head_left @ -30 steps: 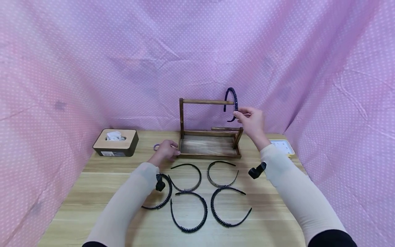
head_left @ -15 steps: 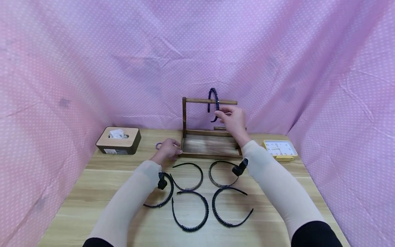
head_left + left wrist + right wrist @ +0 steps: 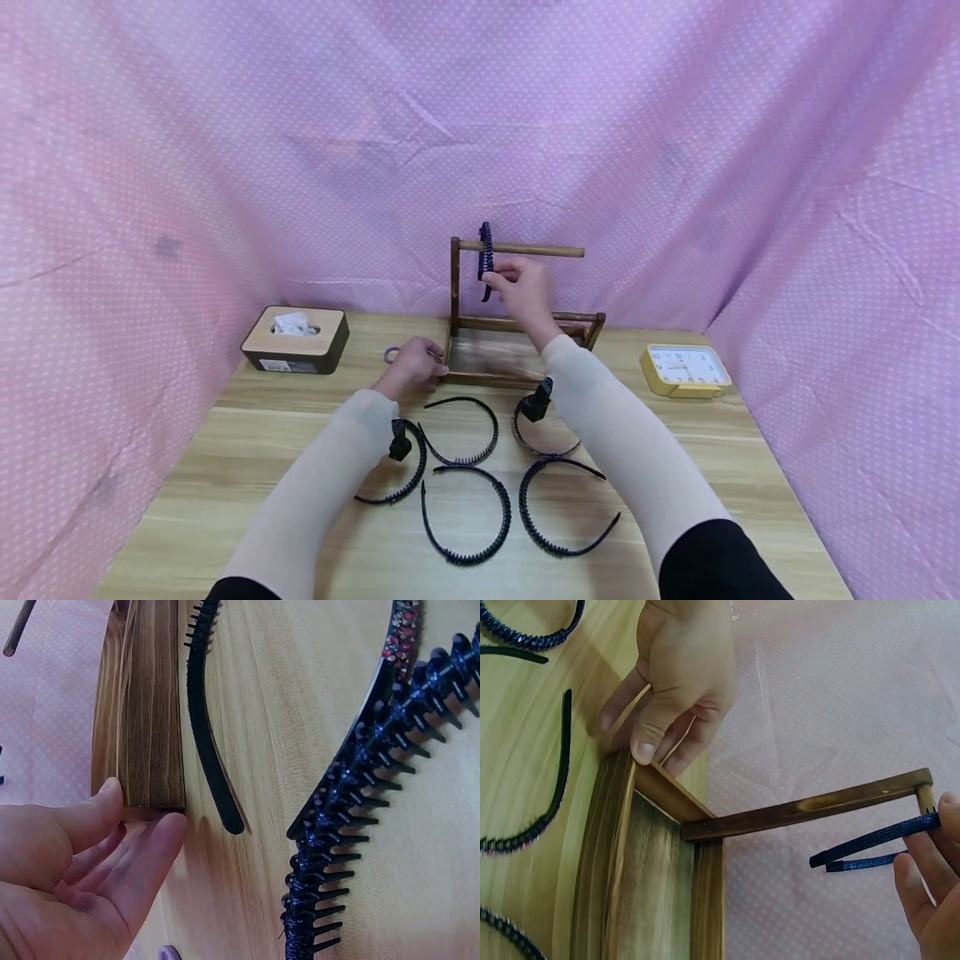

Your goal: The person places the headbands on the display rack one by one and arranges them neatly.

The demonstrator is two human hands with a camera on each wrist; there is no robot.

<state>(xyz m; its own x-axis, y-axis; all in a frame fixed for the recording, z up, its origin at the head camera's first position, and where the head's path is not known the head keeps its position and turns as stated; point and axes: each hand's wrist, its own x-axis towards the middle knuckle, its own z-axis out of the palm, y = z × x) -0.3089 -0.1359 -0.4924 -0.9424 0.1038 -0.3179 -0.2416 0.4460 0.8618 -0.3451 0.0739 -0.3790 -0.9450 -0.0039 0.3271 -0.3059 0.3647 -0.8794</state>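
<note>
In the head view my right hand (image 3: 528,292) pinches a dark toothed headband (image 3: 486,242) by its lower part. The headband hangs over the upper rod (image 3: 540,249) of a wooden rack (image 3: 455,287), near the upright post. Glittery dark blue shows on its band (image 3: 874,841) in the right wrist view. My left hand (image 3: 414,362) grips the rack's front left corner, thumb on top and fingers at the end wall. The left wrist view shows that thumb (image 3: 105,806) against the wood.
Several toothed headbands (image 3: 501,525) lie on the table in front of the rack, one with red gems (image 3: 401,634). A tissue box (image 3: 330,333) stands left, a yellow clock (image 3: 686,371) right. A purple ring (image 3: 392,354) lies behind my left hand. Pink dotted cloth (image 3: 360,167) surrounds the table.
My right hand has moved left, sliding the headband along the upper rod from its free end to near the upright post. My left hand stays at the rack's corner.
</note>
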